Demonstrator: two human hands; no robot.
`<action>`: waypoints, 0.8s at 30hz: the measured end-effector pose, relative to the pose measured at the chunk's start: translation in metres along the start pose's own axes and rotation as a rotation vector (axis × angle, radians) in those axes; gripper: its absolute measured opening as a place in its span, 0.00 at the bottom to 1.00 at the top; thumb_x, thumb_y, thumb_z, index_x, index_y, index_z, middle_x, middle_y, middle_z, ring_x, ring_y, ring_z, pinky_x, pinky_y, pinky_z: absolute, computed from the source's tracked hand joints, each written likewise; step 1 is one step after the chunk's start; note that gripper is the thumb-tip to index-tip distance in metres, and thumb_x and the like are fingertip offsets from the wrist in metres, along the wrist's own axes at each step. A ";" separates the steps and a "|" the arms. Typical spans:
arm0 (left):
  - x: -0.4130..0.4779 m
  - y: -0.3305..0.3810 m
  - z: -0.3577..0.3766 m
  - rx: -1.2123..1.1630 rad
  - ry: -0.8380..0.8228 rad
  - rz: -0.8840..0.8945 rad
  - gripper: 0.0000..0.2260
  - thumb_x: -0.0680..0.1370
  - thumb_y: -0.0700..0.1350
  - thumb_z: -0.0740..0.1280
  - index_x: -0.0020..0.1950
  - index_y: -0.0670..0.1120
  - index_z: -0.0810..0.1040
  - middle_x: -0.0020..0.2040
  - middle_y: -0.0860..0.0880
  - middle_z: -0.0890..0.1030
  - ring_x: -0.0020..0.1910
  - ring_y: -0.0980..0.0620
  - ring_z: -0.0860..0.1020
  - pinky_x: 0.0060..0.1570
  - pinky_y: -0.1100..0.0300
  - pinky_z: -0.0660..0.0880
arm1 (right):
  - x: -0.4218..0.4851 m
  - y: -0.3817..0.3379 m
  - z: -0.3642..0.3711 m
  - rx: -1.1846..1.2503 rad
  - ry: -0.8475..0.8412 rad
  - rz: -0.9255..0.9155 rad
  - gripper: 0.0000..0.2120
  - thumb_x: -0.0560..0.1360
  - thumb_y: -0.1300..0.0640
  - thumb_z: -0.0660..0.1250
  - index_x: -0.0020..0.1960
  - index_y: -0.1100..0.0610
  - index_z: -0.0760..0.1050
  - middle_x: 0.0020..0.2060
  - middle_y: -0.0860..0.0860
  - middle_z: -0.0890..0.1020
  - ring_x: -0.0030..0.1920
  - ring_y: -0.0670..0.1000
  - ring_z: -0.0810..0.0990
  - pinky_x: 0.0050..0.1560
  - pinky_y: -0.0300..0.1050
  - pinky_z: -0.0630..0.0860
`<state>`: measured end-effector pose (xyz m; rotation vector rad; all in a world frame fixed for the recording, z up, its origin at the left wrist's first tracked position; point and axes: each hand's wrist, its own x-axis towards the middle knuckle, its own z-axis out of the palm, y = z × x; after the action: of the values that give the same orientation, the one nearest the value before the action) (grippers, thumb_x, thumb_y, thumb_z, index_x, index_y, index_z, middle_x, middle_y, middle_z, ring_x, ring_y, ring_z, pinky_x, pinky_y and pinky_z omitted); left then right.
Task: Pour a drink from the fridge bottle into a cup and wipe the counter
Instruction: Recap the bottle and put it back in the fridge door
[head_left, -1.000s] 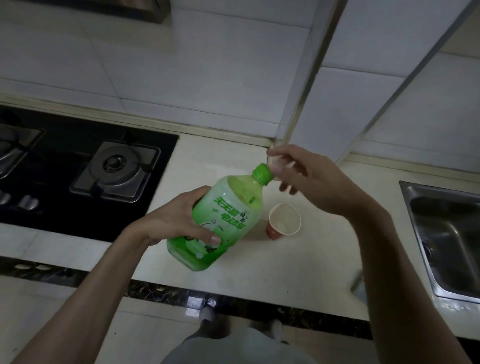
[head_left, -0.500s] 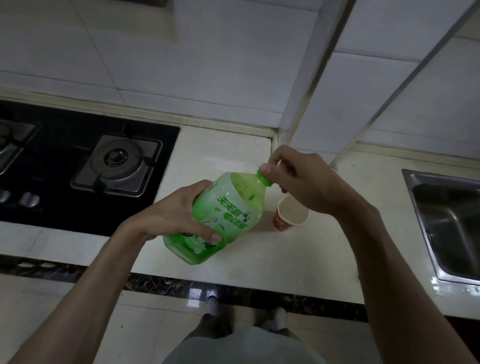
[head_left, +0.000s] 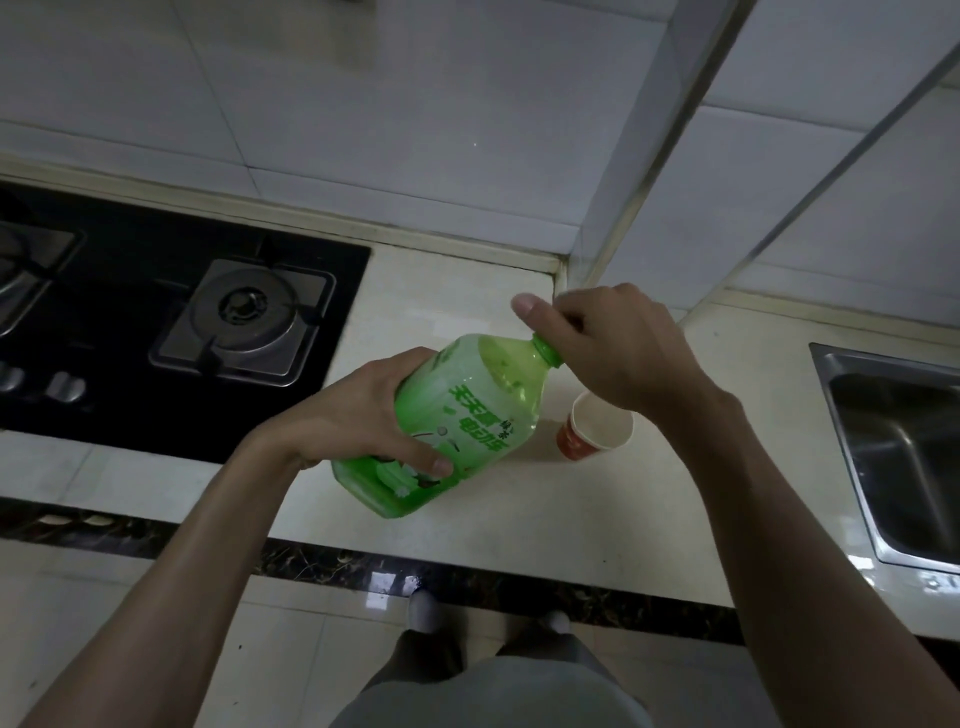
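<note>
A green plastic drink bottle (head_left: 457, 421) with pale green liquid is held tilted above the cream counter (head_left: 519, 519), neck pointing up and right. My left hand (head_left: 363, 415) grips its lower body from the left. My right hand (head_left: 608, 345) curls over the green cap (head_left: 546, 349), fingers wrapped round it and the thumb sticking out to the left. A red paper cup (head_left: 597, 428) with a white inside stands upright on the counter just right of the bottle, under my right wrist, and looks empty.
A black gas hob (head_left: 156, 332) with a steel burner fills the counter's left side. A steel sink (head_left: 904, 452) lies at the right edge. White tiled wall and a boxed corner column (head_left: 649, 156) stand behind. My feet show on the floor below.
My right hand has closed down over the bottle cap, from open fingers just above it a second ago. The bottle has stayed tilted in my left hand.
</note>
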<state>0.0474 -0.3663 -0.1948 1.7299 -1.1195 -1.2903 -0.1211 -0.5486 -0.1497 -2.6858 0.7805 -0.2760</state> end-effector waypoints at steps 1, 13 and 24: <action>-0.001 0.000 -0.002 -0.008 -0.027 0.004 0.33 0.62 0.35 0.82 0.63 0.50 0.74 0.54 0.51 0.84 0.53 0.52 0.84 0.51 0.53 0.82 | 0.000 0.000 -0.002 -0.026 0.023 -0.078 0.33 0.77 0.31 0.47 0.32 0.55 0.73 0.22 0.46 0.71 0.23 0.46 0.68 0.30 0.39 0.61; -0.005 -0.005 -0.010 -0.065 -0.101 0.036 0.35 0.61 0.34 0.82 0.64 0.47 0.75 0.55 0.48 0.84 0.54 0.48 0.84 0.50 0.53 0.82 | 0.005 -0.012 0.001 -0.071 0.373 -0.501 0.24 0.79 0.53 0.56 0.25 0.57 0.66 0.20 0.49 0.64 0.20 0.50 0.61 0.27 0.38 0.55; 0.001 0.009 -0.016 -0.038 -0.015 0.074 0.36 0.61 0.35 0.82 0.65 0.50 0.74 0.54 0.50 0.84 0.53 0.51 0.84 0.48 0.56 0.82 | 0.008 -0.011 -0.013 -0.212 0.187 -0.300 0.30 0.78 0.35 0.47 0.29 0.55 0.65 0.22 0.46 0.65 0.23 0.50 0.64 0.28 0.41 0.61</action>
<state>0.0606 -0.3708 -0.1828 1.6379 -1.1495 -1.2737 -0.1126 -0.5481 -0.1332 -3.0106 0.4754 -0.5506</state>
